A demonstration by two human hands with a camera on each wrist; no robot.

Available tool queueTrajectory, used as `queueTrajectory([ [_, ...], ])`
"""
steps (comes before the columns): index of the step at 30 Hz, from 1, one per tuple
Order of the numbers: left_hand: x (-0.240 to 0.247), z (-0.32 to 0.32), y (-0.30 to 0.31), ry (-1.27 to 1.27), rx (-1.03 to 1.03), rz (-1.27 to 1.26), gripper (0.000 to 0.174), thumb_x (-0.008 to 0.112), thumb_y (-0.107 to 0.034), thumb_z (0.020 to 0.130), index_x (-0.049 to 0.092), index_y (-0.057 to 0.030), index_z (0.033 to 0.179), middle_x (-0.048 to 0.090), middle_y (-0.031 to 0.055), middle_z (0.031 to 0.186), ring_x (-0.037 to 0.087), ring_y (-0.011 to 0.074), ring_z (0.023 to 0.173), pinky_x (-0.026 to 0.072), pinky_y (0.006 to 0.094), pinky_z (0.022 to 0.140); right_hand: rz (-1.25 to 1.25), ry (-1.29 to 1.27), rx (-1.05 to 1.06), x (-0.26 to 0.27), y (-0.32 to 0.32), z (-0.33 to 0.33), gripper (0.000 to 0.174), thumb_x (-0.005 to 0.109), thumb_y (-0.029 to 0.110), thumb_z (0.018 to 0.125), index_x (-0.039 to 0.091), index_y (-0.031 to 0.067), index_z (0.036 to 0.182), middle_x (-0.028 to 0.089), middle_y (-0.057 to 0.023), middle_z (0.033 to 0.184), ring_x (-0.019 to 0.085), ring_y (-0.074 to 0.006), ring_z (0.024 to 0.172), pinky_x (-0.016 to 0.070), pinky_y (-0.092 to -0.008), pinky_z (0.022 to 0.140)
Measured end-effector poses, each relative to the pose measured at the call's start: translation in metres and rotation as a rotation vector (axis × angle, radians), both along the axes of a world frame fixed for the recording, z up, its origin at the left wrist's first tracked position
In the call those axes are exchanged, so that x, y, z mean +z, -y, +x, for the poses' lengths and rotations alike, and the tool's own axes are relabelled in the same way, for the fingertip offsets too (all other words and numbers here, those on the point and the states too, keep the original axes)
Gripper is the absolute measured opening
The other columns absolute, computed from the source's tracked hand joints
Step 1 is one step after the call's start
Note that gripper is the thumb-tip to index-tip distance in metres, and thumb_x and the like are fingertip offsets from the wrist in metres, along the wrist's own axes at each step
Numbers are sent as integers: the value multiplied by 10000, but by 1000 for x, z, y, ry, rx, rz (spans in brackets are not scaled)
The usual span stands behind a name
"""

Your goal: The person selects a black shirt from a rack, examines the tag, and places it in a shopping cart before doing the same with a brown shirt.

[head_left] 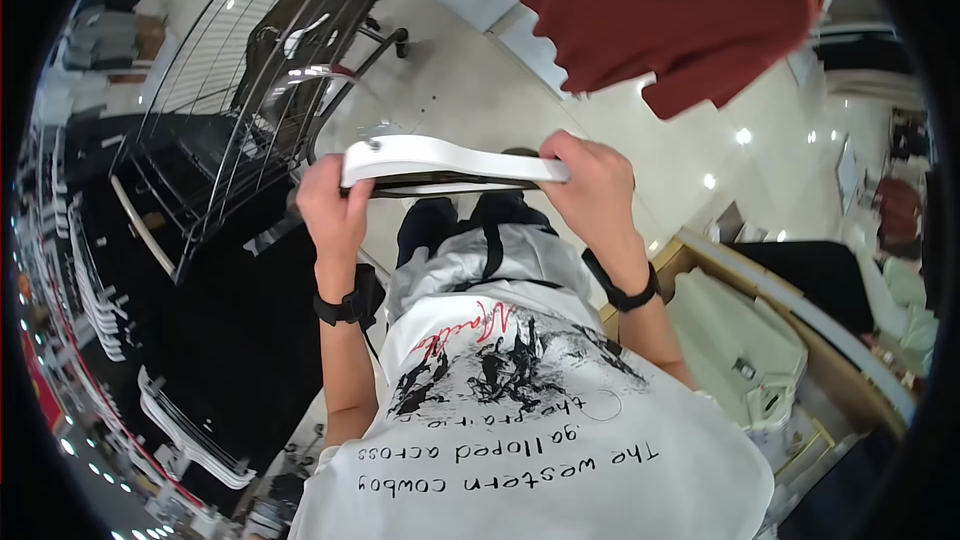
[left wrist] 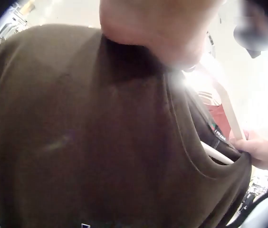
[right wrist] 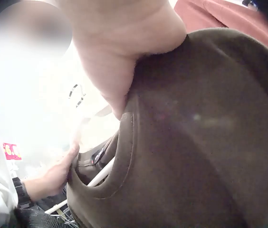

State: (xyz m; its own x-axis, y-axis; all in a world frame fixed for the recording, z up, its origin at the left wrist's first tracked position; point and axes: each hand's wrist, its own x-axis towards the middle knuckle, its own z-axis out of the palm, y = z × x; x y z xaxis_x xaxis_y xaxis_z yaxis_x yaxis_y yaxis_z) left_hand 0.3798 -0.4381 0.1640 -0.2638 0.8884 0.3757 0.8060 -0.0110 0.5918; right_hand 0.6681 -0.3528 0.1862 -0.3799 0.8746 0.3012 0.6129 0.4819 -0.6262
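Both my hands hold up a white clothes hanger (head_left: 440, 155) with a dark brown shirt (left wrist: 86, 133) on it. My left hand (head_left: 333, 205) grips the left end, thumb toward me. My right hand (head_left: 595, 190) grips the other end. The shirt's round neckline (right wrist: 124, 161) gapes between the hands, showing a small label (left wrist: 218, 133) and a white hanger bar (right wrist: 100, 175) inside. In the left wrist view, the right hand (left wrist: 262, 149) is at the neckline's far edge. The left hand (right wrist: 53, 175) shows likewise in the right wrist view.
A wire shopping cart (head_left: 225, 100) with dark garments stands ahead left. Black clothes (head_left: 230, 330) on white hangers (head_left: 190, 435) line the left. Red-brown garments (head_left: 670, 15) hang at upper right. A wood-edged bin (head_left: 690, 245) with a pale green bag (head_left: 735, 340) is at the right.
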Motion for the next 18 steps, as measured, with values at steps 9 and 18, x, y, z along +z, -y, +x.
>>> queueTrajectory([
  [9,65,39,-16,-86,345,260,331,364,-197,956,470,-4,709,498,73,706,460,181,656,390,295,648,395,-652,375,96,-8,119,413,675,523,787,604,174,995,572,-4,831,522,-170,706,374,-321,591],
  [18,65,8,-35,-6,16,534,422,393,-315,992,364,-62,657,409,77,638,420,185,644,363,313,660,394,-743,163,129,18,190,415,526,598,788,472,213,642,370,86,602,353,-62,618,276,-232,564],
])
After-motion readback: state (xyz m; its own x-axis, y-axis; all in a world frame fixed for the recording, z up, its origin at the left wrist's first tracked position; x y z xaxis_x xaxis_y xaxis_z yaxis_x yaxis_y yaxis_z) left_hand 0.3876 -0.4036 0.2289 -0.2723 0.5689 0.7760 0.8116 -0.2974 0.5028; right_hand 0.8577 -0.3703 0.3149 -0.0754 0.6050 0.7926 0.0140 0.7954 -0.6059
